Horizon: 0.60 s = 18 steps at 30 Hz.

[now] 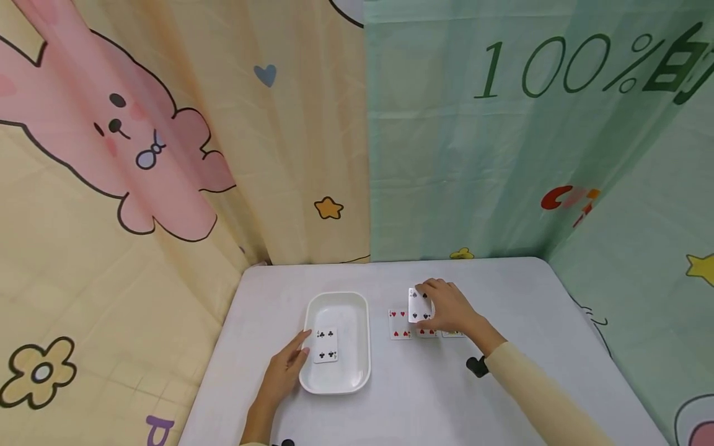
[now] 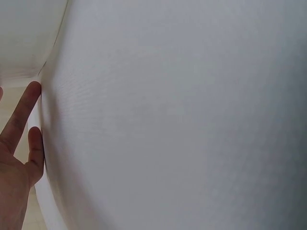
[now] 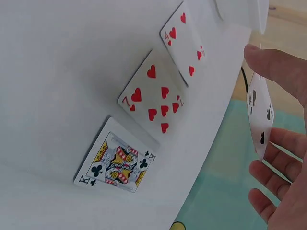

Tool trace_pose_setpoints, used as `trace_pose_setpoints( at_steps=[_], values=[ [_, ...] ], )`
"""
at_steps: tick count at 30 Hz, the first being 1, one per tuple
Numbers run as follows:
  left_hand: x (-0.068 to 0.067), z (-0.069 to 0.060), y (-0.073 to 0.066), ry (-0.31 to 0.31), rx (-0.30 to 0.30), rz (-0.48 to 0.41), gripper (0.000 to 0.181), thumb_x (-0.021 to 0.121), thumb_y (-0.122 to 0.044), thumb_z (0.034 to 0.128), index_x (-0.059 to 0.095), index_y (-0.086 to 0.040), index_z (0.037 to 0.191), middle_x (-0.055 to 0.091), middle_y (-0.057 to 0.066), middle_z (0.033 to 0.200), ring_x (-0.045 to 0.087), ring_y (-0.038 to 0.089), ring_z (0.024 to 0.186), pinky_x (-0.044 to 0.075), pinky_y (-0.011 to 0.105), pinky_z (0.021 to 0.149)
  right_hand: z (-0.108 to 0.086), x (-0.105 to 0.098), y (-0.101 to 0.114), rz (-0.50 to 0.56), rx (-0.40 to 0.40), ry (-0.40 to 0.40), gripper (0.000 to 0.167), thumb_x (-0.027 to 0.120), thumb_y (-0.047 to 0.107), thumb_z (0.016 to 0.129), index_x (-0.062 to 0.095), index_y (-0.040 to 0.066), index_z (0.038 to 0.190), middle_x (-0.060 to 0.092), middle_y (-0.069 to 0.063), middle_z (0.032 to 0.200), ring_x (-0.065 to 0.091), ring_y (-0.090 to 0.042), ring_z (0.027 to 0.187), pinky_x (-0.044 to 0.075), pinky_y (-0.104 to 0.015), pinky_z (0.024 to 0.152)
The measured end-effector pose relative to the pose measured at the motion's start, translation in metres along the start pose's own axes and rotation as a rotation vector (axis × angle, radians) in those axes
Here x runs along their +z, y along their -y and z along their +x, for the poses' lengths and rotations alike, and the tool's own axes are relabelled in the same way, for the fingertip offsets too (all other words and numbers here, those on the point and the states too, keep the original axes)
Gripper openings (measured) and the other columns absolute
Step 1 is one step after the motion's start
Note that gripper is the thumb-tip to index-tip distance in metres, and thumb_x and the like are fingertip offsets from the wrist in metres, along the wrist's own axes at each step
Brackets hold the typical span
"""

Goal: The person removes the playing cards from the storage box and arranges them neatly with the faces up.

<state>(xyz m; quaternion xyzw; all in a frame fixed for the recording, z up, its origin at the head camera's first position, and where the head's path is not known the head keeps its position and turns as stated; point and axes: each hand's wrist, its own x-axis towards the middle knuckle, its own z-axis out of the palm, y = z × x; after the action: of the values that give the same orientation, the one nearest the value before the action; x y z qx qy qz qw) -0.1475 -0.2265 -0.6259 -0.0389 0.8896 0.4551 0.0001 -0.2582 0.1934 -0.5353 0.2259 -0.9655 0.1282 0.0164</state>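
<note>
My right hand pinches a four of spades by its edges between thumb and fingers, raised above the table. In the right wrist view that card stands nearly edge-on. Below it lie a four of hearts, a seven of hearts and a king of clubs, face up in a row; the hand partly covers the latter two in the head view. To the left is a white tray with a four of clubs lying face up inside. My left hand touches the tray's left side with extended fingers.
The white table has its far edge near the curtains, which hang behind and at both sides. A black strap piece shows by the right wrist.
</note>
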Motion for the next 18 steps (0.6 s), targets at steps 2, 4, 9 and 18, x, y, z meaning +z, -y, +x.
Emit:
trace_pose_setpoints(
  at_steps=[2, 4, 9, 18],
  values=[
    [0.000, 0.000, 0.001, -0.001, 0.002, 0.002, 0.041, 0.059, -0.045, 0.1039, 0.053, -0.053, 0.144, 0.046, -0.003, 0.161, 0.065, 0.030, 0.128, 0.053, 0.053, 0.106, -0.003, -0.001, -0.008, -0.011, 0.012, 0.003, 0.086, 0.091, 0.050, 0.071, 0.060, 0.010, 0.141, 0.063, -0.011, 0.139, 0.058, -0.033, 0.126, 0.047, -0.058, 0.104],
    [0.001, 0.000, 0.002, 0.000, 0.002, 0.004, 0.041, 0.058, -0.048, 0.1037, 0.052, -0.054, 0.144, 0.045, -0.003, 0.161, 0.064, 0.030, 0.128, 0.051, 0.054, 0.107, -0.006, -0.002, -0.016, -0.018, 0.022, 0.001, 0.087, 0.091, 0.049, 0.071, 0.060, 0.010, 0.142, 0.063, -0.012, 0.139, 0.058, -0.034, 0.126, 0.047, -0.059, 0.104],
    [0.001, 0.000, 0.004, -0.001, 0.003, 0.007, 0.042, 0.057, -0.051, 0.1032, 0.051, -0.054, 0.145, 0.046, -0.004, 0.161, 0.064, 0.030, 0.129, 0.051, 0.055, 0.107, -0.017, 0.000, -0.041, -0.025, 0.056, 0.012, 0.089, 0.091, 0.048, 0.070, 0.058, 0.007, 0.143, 0.062, -0.014, 0.139, 0.058, -0.037, 0.126, 0.047, -0.060, 0.104],
    [0.001, -0.001, 0.003, -0.001, 0.002, 0.001, 0.042, 0.058, -0.046, 0.1040, 0.052, -0.052, 0.145, 0.045, -0.002, 0.162, 0.063, 0.032, 0.130, 0.052, 0.054, 0.106, -0.048, -0.001, -0.084, -0.003, 0.121, 0.036, 0.085, 0.094, 0.040, 0.070, 0.060, 0.005, 0.140, 0.060, -0.022, 0.138, 0.055, -0.043, 0.126, 0.045, -0.064, 0.101]
  ],
)
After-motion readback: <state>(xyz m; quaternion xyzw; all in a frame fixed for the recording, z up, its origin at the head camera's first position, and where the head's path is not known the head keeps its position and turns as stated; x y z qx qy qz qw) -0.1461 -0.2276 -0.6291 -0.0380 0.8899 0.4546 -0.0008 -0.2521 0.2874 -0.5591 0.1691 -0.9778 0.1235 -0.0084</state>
